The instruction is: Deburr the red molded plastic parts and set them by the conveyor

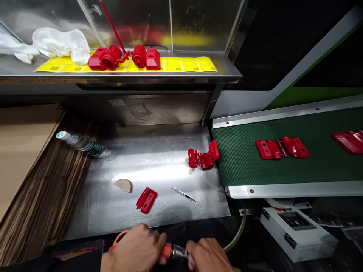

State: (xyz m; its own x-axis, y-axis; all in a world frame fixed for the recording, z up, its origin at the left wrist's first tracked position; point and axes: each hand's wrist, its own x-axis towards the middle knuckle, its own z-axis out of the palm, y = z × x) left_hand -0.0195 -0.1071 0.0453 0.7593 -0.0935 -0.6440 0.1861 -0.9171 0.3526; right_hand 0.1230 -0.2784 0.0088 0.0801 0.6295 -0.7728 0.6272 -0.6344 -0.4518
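At the bottom edge, my left hand (138,247) is closed around an orange tool or hose end (167,250). My right hand (208,255) is closed on the metal coupling (179,252) joined to it. An orange loop shows left of my left hand, and a pale hose (239,232) runs up at the right. Beyond my hands, on the metal table (99,211), lie a red molded part (146,200), a thin metal knife-like tool (184,195) and a beige half-round piece (123,185). A red part cluster (203,155) sits at the table's right edge.
A green conveyor (241,173) on the right carries red parts (283,147). Stacked cardboard (36,189) and a water bottle (83,145) are at left. The shelf (181,78) holds red parts, yellow labels and white gloves. A grey control box (299,234) sits below the conveyor.
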